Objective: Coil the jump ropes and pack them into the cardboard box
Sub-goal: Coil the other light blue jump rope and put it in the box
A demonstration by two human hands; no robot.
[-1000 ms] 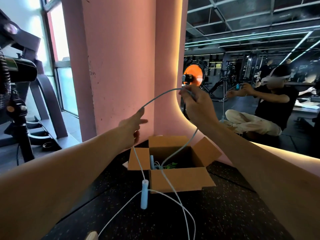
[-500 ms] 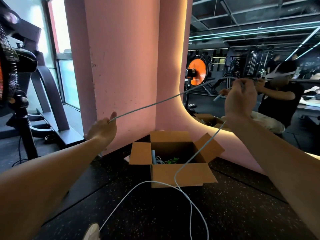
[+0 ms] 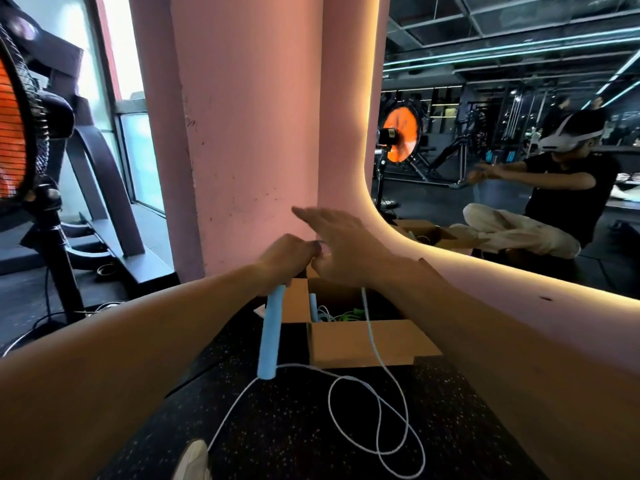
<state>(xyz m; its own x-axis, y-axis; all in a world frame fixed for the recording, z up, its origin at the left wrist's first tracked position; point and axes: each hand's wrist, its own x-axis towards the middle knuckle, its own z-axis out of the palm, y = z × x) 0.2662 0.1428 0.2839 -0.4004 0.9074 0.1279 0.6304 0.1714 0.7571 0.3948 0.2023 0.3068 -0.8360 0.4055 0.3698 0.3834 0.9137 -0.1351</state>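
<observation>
My left hand (image 3: 287, 258) grips the top of a light blue jump-rope handle (image 3: 271, 336), which hangs straight down. Its pale cord (image 3: 377, 419) runs from the handle's lower end and lies in loose loops on the black floor. Another stretch of cord rises over the front flap to beneath my right hand (image 3: 341, 244). That hand touches the left one, its upper fingers stretched out; whether it holds the cord is hidden. The open cardboard box (image 3: 363, 342) stands just behind, with a second blue handle (image 3: 313, 308) and a green rope (image 3: 350, 315) inside.
A pink pillar (image 3: 259, 133) rises right behind the box. A standing fan with an orange centre (image 3: 20, 133) is at the left, its cable on the floor. The mirror wall (image 3: 519, 150) at the right reflects a seated person. My shoe tip (image 3: 194, 459) shows at the bottom.
My hands, held wide apart with the cord stretched between them, have come together above the box. The blue handle now hangs from my left hand, and more cord lies looped on the floor.
</observation>
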